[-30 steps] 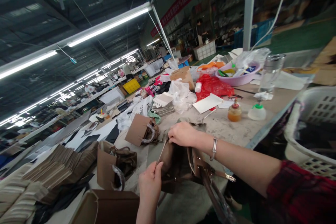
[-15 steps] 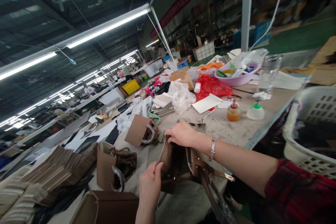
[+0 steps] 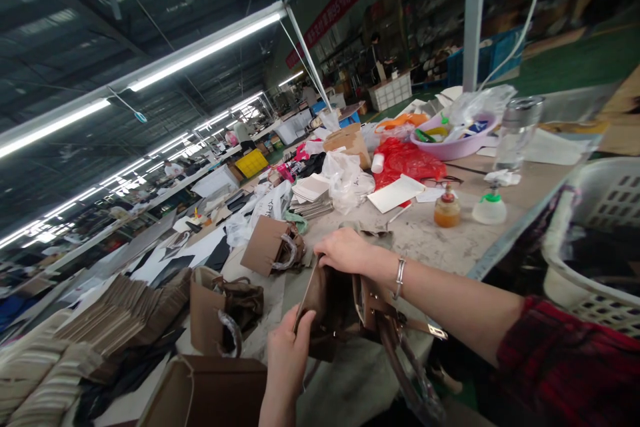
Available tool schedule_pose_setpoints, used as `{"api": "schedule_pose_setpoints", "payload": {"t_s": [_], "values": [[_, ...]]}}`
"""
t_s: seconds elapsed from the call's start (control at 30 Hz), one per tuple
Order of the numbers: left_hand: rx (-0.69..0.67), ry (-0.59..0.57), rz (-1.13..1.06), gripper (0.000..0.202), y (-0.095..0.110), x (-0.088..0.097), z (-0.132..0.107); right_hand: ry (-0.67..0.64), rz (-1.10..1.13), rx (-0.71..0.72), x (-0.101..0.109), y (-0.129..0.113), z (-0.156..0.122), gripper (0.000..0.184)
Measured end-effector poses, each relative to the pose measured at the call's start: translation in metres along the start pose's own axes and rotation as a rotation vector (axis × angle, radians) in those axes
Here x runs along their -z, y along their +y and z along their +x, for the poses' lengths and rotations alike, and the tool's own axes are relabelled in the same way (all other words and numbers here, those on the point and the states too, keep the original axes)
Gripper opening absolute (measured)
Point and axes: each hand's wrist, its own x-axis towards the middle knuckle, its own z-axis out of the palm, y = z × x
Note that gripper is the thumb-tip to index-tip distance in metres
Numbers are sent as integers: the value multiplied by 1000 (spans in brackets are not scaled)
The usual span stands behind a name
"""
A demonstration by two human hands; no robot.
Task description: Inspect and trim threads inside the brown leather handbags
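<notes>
A brown leather handbag (image 3: pixel 345 307) lies in front of me at the near edge of the worktable (image 3: pixel 440 240). My left hand (image 3: pixel 289 355) is closed, pinching a thin brown card panel (image 3: pixel 309 290) that stands at the bag's open mouth. My right hand (image 3: pixel 345 251), with a metal bracelet on the wrist, is closed over the bag's top edge at the far end of the panel. The bag's strap and buckle (image 3: pixel 425 330) trail off toward me on the right.
Two more brown bags with card inserts (image 3: pixel 273 250) (image 3: pixel 220 310) sit to the left, beside stacks of card pieces (image 3: pixel 120 313). A glue bottle (image 3: pixel 447 210), a squeeze bottle (image 3: pixel 489 208), a glass jar (image 3: pixel 515 133), plastic bags and a pink basin (image 3: pixel 453 143) lie further back. A white basket (image 3: pixel 595 240) stands at right.
The view has shifted slightly. Both hands keep their grip, and the card panel has gone a little deeper along the bag's opening.
</notes>
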Motion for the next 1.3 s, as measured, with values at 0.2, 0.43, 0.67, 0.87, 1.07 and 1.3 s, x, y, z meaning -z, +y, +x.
{"api": "schedule_pose_setpoints", "payload": {"t_s": [0.2,0.43,0.67,0.87,1.07,1.3], "values": [[94,95,24,40,-4,-4,-18,1,6,-8,2,1,0,14],[96,-52,5,42,-7,5,-15,27,21,-27,-5,3,2,15],[0,-273,69,69,34,34,37,14,-13,-19,-3,1,2,14],[-123,-241,300,18,54,-2,91,-25,-34,-5,4,11,-3,17],[-87,-193,239,24,43,-10,93,-29,-75,-11,14,28,-9,29],[-94,-193,239,26,44,-12,95,-8,-74,-90,9,26,-4,20]]}}
